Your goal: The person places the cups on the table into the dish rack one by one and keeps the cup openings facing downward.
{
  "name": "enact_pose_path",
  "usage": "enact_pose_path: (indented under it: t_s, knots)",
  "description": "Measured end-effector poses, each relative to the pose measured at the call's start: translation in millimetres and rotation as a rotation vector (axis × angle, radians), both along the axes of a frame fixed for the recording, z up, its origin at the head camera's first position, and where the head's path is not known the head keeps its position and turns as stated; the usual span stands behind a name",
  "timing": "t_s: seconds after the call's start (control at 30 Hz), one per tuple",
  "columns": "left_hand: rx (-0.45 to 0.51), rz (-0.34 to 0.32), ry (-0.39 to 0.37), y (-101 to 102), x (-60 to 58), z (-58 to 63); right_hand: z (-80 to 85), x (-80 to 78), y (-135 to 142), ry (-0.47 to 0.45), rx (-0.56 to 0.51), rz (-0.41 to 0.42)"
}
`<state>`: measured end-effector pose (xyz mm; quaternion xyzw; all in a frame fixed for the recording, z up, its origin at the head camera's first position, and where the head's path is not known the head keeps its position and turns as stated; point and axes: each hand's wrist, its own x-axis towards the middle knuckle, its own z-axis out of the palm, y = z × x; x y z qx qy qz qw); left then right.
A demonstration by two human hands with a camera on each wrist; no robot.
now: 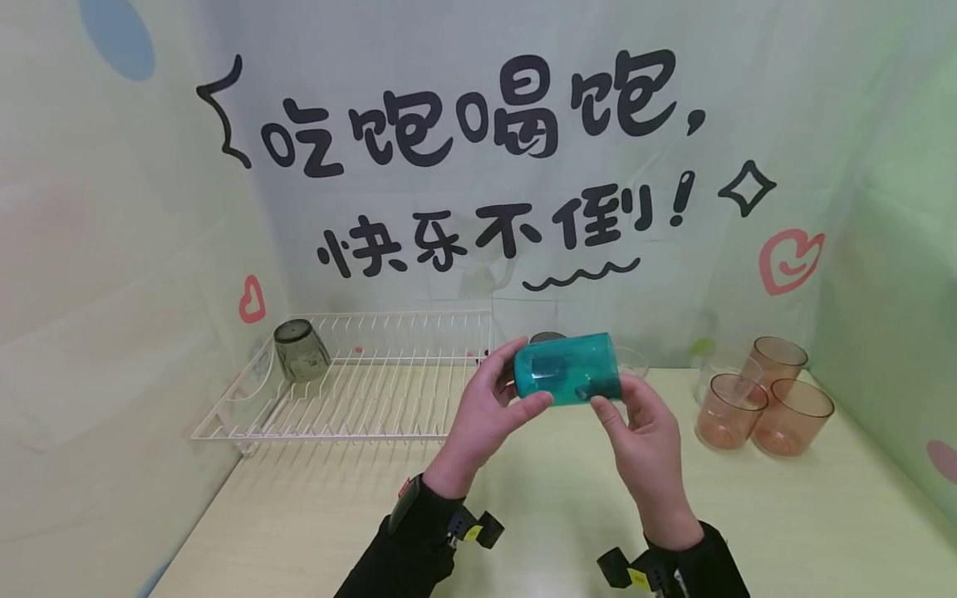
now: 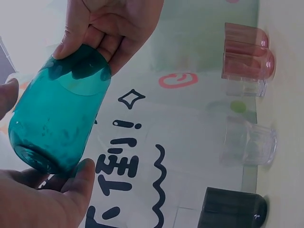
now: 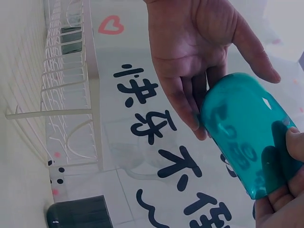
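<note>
A translucent teal cup [image 1: 564, 368] lies on its side in the air between both hands, its rounded base to the left and its mouth to the right. My right hand [image 1: 649, 440] grips it at the rim, with fingers showing through the teal wall. At the base end is my left hand [image 1: 486, 407], its fingers against the cup; in the right wrist view the left thumb [image 3: 259, 54] stands apart from the wall. The left wrist view shows the cup [image 2: 61, 118] tilted, the right hand [image 2: 116, 23] at its mouth.
A white wire rack [image 1: 329, 438] stands at the left with a grey glass [image 1: 301, 353] upside down in it. Several orange cups [image 1: 728, 419] and a clear one stand at the right. Behind the teal cup are a dark cup [image 2: 232, 209] and a clear cup [image 2: 260, 145].
</note>
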<state>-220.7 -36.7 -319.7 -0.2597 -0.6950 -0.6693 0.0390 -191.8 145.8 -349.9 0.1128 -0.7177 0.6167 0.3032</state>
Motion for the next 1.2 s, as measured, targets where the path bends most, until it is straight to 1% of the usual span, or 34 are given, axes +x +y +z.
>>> enact_pose_path:
  t_s: [0.1, 0.33, 0.43, 0.63, 0.8, 0.97, 1.07, 1.2]
  knots:
    - [0.016, -0.003, -0.017, 0.4, 4.2, 4.1, -0.6, 0.4, -1.1, -0.009, -0.013, 0.002]
    - [0.037, 0.008, -0.038, 1.8, 2.9, 2.8, -2.1, -0.2, -3.0, -0.03, -0.037, 0.0]
    - [0.033, 0.013, -0.035, 1.8, 2.6, 2.6, -2.7, -0.5, -3.6, -0.033, -0.04, 0.002]
    - [0.014, 0.046, -0.022, 1.0, 3.2, 3.2, -3.4, -0.6, -4.0, -0.03, -0.036, 0.009]
    - [0.013, 0.056, -0.021, 0.9, 3.7, 3.6, -3.5, -0.2, -4.1, -0.022, -0.037, 0.022]
    - [0.011, 0.074, -0.01, 0.0, 3.5, 4.5, -3.6, 1.4, -4.6, -0.033, -0.032, 0.03]
    - [0.018, 0.071, -0.008, -0.9, 3.1, 4.9, -4.1, 1.9, -4.3, -0.025, -0.019, 0.029]
    - [0.024, 0.059, -0.004, -1.5, 3.0, 4.7, -4.8, 1.6, -2.7, 0.011, -0.005, 0.036]
